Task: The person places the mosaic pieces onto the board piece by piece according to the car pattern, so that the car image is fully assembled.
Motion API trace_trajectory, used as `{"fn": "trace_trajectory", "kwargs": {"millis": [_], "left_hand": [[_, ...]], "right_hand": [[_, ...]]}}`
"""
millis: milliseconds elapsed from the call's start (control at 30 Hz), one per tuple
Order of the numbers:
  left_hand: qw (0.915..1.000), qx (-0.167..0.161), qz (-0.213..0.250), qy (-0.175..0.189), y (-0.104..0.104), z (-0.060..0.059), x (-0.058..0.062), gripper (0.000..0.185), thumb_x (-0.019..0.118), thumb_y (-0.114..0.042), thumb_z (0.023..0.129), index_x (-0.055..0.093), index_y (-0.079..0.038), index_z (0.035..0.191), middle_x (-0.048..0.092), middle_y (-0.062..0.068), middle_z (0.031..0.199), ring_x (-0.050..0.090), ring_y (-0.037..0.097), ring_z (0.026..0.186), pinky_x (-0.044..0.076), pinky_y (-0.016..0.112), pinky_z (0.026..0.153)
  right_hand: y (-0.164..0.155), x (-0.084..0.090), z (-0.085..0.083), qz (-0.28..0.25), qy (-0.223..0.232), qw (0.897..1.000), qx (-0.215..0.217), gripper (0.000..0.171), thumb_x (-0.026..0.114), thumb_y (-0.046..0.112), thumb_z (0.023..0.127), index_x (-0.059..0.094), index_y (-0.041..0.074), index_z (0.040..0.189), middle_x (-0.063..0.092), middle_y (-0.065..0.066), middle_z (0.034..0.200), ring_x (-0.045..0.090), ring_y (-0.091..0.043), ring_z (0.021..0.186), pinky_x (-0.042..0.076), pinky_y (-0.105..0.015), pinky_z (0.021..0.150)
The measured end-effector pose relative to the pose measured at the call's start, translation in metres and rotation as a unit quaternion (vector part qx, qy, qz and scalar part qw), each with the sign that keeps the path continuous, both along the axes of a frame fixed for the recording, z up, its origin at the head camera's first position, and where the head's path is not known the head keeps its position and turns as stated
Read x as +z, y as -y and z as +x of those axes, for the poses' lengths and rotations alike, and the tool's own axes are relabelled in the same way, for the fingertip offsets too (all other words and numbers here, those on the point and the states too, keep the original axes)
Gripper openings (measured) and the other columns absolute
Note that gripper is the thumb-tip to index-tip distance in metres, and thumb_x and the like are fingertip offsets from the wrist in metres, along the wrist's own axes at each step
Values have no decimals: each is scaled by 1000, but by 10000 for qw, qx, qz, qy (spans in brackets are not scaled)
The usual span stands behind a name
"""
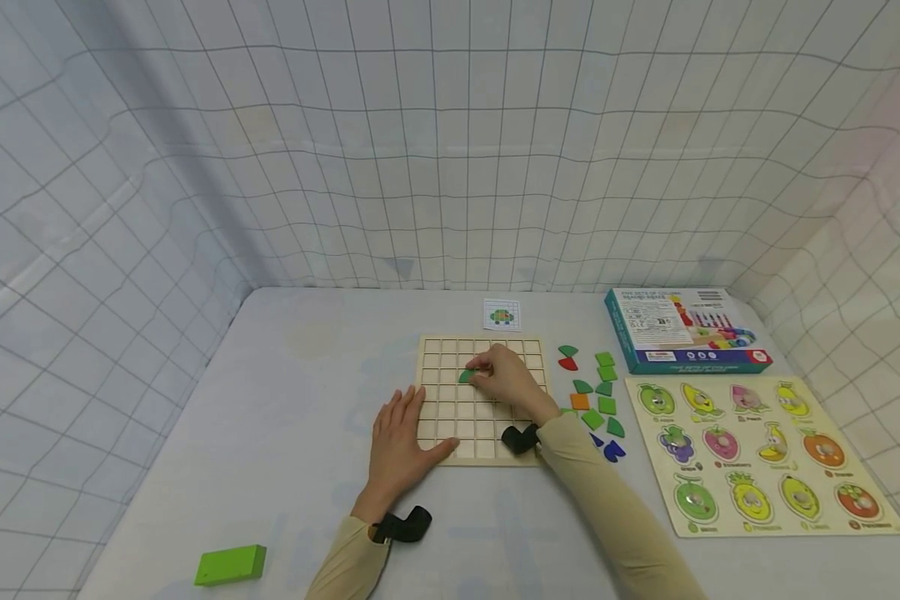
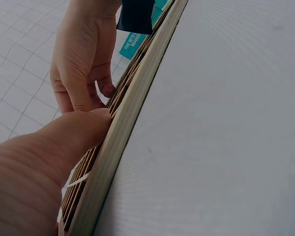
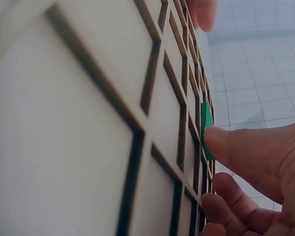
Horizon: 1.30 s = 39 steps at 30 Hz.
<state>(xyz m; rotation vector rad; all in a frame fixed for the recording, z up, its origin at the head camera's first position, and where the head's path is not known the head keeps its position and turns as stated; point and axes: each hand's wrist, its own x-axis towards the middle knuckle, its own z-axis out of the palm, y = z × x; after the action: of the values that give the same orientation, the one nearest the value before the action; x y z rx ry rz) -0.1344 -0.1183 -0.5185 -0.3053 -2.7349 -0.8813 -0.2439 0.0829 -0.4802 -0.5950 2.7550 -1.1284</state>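
Observation:
A wooden grid board [image 1: 465, 421] lies flat on the table. My left hand [image 1: 399, 442] rests at its left side with straight, spread fingers, the thumb on the front left corner area. Over the board's upper middle, my right hand [image 1: 508, 377] pinches a green quarter-circle piece [image 1: 465, 377]. The right wrist view shows the thumb [image 3: 236, 147] against this green piece [image 3: 205, 115], close to the grid ridges. Part of the piece is hidden behind the fingertips. Behind the board lies a small picture card [image 1: 502, 316] with a green figure on a grid.
Right of the board lie several loose pieces: green squares [image 1: 607, 406], an orange square [image 1: 580, 402], a red piece [image 1: 567, 363] and blue pieces [image 1: 613, 451]. Farther right are a boxed toy set [image 1: 686, 333] and a fruit puzzle board [image 1: 735, 483]. A green block [image 1: 230, 566] sits front left.

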Motion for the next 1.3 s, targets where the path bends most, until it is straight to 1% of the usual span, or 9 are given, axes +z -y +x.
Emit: {"fn": "trace_trajectory", "kwargs": {"millis": [167,433,567,667,800,933,1067,1200,1300], "left_hand": [[10000,-33,17,21,-1,0,0,93,72,-53,77,35,-4,146,35,18,147,22,35,138,15,52,109],[10000,-13,-14,22,-2,-1,0,94,71,-54,76,35,-3,146,34,17,148,22,35,138,15,52,109],[10000,-11,2,19,-2,0,0,94,71,-53,76,35,-3,146,34,17,148,22,35,138,15,51,109],[10000,15,-2,47,-1,0,0,94,71,-54,76,35,-4,147,34,17,148,22,34,138,15,51,109],[10000,41,-9,86,0,0,0,94,71,-54,76,34,-4,147,33,16,148,21,34,138,15,51,109],[10000,24,8,94,-1,1,-1,94,71,-54,76,34,-4,147,33,16,148,21,34,138,14,51,109],[10000,8,-4,82,-1,1,-1,94,71,-55,76,34,-4,147,33,17,148,21,35,138,14,51,109],[9999,18,-31,99,-1,0,-2,95,70,-55,76,33,-4,147,33,16,149,20,34,139,13,51,109],[9999,17,-66,109,0,0,-2,94,70,-55,77,33,-5,147,33,16,149,19,34,139,13,50,110]], "right_hand": [[-4,2,0,92,-14,9999,105,20,70,11,85,74,7,105,55,0,84,43,-16,71,39,-28,62],[-11,8,4,237,121,9991,315,27,66,11,87,70,5,114,57,-2,90,43,-17,74,39,-29,64],[-18,10,6,167,126,9992,331,26,65,10,88,70,4,112,59,-2,93,49,-16,78,44,-30,70],[-26,9,8,19,19,9994,333,22,64,10,90,70,4,110,63,-3,97,56,-15,83,48,-31,76],[-40,10,14,-231,-176,9992,291,20,65,12,91,71,3,107,66,-4,101,60,-16,85,50,-33,78],[-61,13,21,-389,-361,9986,-27,19,65,16,91,72,3,104,67,-6,101,62,-18,84,51,-35,72],[-86,20,23,-354,-374,9971,-563,23,63,22,93,71,3,105,68,-8,100,62,-23,86,51,-38,71],[-114,24,23,111,-253,9927,-1175,30,63,30,93,71,3,105,68,-10,97,61,-24,84,51,-37,69],[-133,26,23,501,-105,9849,-1653,35,63,34,92,70,2,105,67,-13,96,59,-26,82,49,-37,66]]}}
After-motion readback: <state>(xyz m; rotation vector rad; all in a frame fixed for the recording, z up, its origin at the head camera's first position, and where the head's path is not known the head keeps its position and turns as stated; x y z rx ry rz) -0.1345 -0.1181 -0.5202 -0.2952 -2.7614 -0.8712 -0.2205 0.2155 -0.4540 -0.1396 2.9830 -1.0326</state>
